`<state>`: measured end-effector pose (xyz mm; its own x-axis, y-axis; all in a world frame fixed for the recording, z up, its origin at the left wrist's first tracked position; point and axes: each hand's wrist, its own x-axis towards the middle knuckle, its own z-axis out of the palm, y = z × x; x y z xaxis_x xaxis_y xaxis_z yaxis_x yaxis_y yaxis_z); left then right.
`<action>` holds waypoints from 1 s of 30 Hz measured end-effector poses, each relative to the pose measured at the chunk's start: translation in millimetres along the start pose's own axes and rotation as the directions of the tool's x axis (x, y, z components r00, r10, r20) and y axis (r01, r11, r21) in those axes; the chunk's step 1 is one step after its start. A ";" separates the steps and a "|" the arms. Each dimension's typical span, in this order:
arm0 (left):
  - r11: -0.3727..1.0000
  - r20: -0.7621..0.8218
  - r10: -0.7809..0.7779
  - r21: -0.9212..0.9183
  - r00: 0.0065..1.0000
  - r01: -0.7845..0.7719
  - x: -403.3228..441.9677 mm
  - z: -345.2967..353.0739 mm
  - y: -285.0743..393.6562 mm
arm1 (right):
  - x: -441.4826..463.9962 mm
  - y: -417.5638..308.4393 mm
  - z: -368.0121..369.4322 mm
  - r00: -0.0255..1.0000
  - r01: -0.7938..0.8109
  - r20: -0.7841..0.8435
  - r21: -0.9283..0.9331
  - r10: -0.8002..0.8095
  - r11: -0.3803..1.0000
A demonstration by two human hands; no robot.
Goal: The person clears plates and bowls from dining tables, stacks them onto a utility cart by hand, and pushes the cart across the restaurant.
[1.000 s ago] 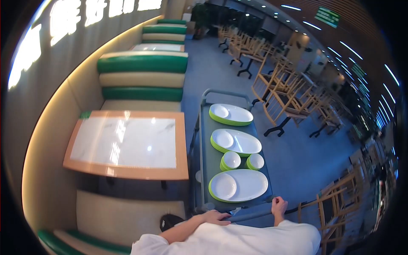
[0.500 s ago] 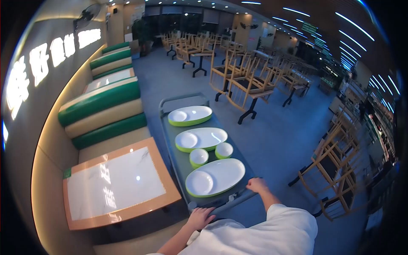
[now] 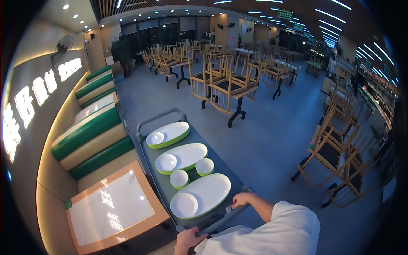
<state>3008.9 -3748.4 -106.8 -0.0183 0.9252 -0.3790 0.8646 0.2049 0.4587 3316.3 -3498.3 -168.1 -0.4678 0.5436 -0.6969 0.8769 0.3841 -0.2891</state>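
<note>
A grey serving cart [image 3: 206, 138] stands in front of me, its push handle [image 3: 221, 222] towards my body. My left hand [image 3: 190, 240] is closed over the handle's left end. Near the right corner, my right hand [image 3: 244, 199] grips the same handle in a fist. Three groups of white oval plates with green undersides lie on the cart: a far stack [image 3: 176, 131], a middle stack [image 3: 190, 152] and a near one [image 3: 216, 187]. Each carries a small round dish [image 3: 185, 205] at its left end. Between the middle and near plates sit a left bowl [image 3: 179, 178] and a right bowl [image 3: 205, 166].
Close along the cart's left side is a wood-edged table [image 3: 159, 208], with a green and cream booth seat [image 3: 87, 131] beyond. Chairs [image 3: 229, 87] rest upturned on tables ahead. More stacked chairs [image 3: 335, 140] stand to the right. Grey floor [image 3: 263, 148] lies right of the cart.
My view has tilted up and turned right, so the cart and booth sit further left in it and more ceiling shows. Both hands stay on the handle, and the plates keep their places.
</note>
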 end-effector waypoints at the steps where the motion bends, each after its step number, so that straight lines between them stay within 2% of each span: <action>1: 0.999 0.085 -0.010 0.040 0.996 0.007 5.0 -10.3 9.9 | -1.4 0.8 -1.1 1.000 0.021 0.015 -0.038 -0.021 0.999; 2: 0.998 0.095 -0.008 0.055 0.995 0.002 13.1 -13.0 10.5 | 2.7 3.5 -1.6 1.000 0.021 0.013 -0.020 -0.020 1.000; 4: 1.000 0.336 0.020 -0.008 0.941 -0.018 29.8 -7.2 9.1 | -4.2 4.5 0.1 0.999 0.031 0.031 -0.037 -0.030 0.999; 6: 1.000 0.440 0.017 0.010 0.898 -0.023 43.4 1.2 8.2 | -25.9 -8.4 -12.6 0.997 -0.027 -0.070 0.013 0.028 1.000; 7: 0.975 0.420 0.125 -0.222 0.899 -0.032 46.1 17.3 -2.8 | -29.5 -11.8 -13.7 0.982 -0.010 -0.185 0.138 0.036 0.990; 8: 0.896 0.379 0.221 -0.444 0.899 -0.033 48.9 31.9 -12.8 | -34.2 -19.7 -23.0 0.971 -0.007 -0.232 0.198 0.054 0.980; 9: 0.821 0.410 0.286 -0.571 0.866 -0.001 56.3 40.2 -18.7 | -34.0 -21.5 -25.4 0.948 0.089 -0.318 0.312 0.016 0.946; 10: 0.827 0.429 0.298 -0.562 0.853 -0.006 58.2 33.7 -12.0 | -40.6 -30.5 -34.8 0.927 0.125 -0.374 0.339 0.011 0.932; 11: 0.778 0.382 0.264 -0.627 0.886 0.038 56.2 23.7 -0.5 | -45.2 -36.1 -40.9 0.889 0.169 -0.458 0.330 0.001 0.929; 12: 0.717 0.338 0.219 -0.692 0.915 0.083 54.6 19.2 4.8 | -40.1 -37.5 -43.9 0.795 0.257 -0.606 0.304 -0.022 0.918; 13: 0.692 0.183 0.227 -0.722 0.957 -0.026 62.7 16.2 8.2 | -32.0 -35.8 -43.7 0.681 0.337 -0.731 0.254 -0.048 0.907; 14: 0.600 0.012 0.221 -0.790 0.975 -0.126 65.9 11.4 9.2 | -21.5 -32.9 -41.1 0.695 0.327 -0.718 0.264 -0.041 0.907; 15: 0.568 -0.115 0.145 -0.804 0.983 -0.177 69.7 2.4 15.0 | -8.5 -29.8 -39.0 0.519 0.407 -0.854 0.260 0.012 0.875; 16: 0.630 -0.314 0.100 -0.715 0.944 -0.304 76.7 -1.8 12.7 | 3.4 -25.1 -35.5 0.319 0.487 -0.945 0.232 0.075 0.842; 17: 0.747 -0.477 0.012 -0.580 0.879 -0.324 82.5 -7.1 10.8 | 14.1 -21.1 -30.7 0.334 0.491 -0.940 0.232 0.064 0.840; 18: 0.787 -0.589 -0.004 -0.500 0.808 -0.361 87.0 -14.7 6.6 | 25.8 -17.7 -26.0 0.364 0.472 -0.914 0.346 0.179 0.810; 19: 0.861 -0.681 -0.030 -0.389 0.732 -0.327 91.9 -15.5 -3.4 | 31.9 -17.3 -25.5 0.388 0.449 -0.875 0.454 0.290 0.770; 20: 0.921 -0.762 -0.039 -0.278 0.646 -0.272 97.2 -12.6 -11.4 | 35.7 -15.8 -22.9 0.398 0.450 -0.875 0.449 0.277 0.772; 21: 0.921 -0.764 -0.052 -0.285 0.643 -0.264 100.2 -7.3 -17.6 | 36.1 -15.6 -22.5 0.462 0.420 -0.845 0.475 0.268 0.773; 22: 0.953 -0.782 -0.088 -0.247 0.617 -0.176 103.1 -1.4 -23.3 | 37.2 -15.1 -23.5 0.522 0.388 -0.812 0.497 0.259 0.776; 23: 0.974 -0.798 -0.125 -0.213 0.589 -0.082 105.9 6.1 -28.1 | 43.1 -12.8 -22.0 0.530 0.388 -0.812 0.490 0.246 0.781; 24: 0.971 -0.797 -0.146 -0.228 0.586 -0.068 107.7 13.5 -29.4 | 50.4 -10.5 -17.6 0.523 0.375 -0.835 0.408 0.173 0.832; 25: 0.982 -0.770 -0.131 -0.189 0.624 -0.028 107.0 20.7 -28.5 | 50.0 -13.8 -13.4 0.524 0.364 -0.847 0.322 0.094 0.874; 26: 0.988 -0.738 -0.132 -0.154 0.662 0.025 101.2 27.9 -30.0 | 48.6 -13.2 -12.1 0.588 0.351 -0.799 0.394 0.127 0.849; 28: 0.972 -0.696 -0.185 -0.236 0.694 0.023 100.5 18.0 -24.3 | 40.2 -19.2 -19.2 0.626 0.342 -0.759 0.471 0.176 0.813; 30: 0.974 -0.646 -0.165 -0.224 0.745 0.021 106.5 25.1 -37.4 | 43.9 -19.1 -22.2 0.551 0.336 -0.799 0.477 0.241 0.812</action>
<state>2987.3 -3665.5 -184.5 -0.4808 0.8618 0.1616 0.7295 0.2909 0.6191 3276.5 -3465.2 -178.6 -0.1348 0.9883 0.0709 0.6075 0.1389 -0.7820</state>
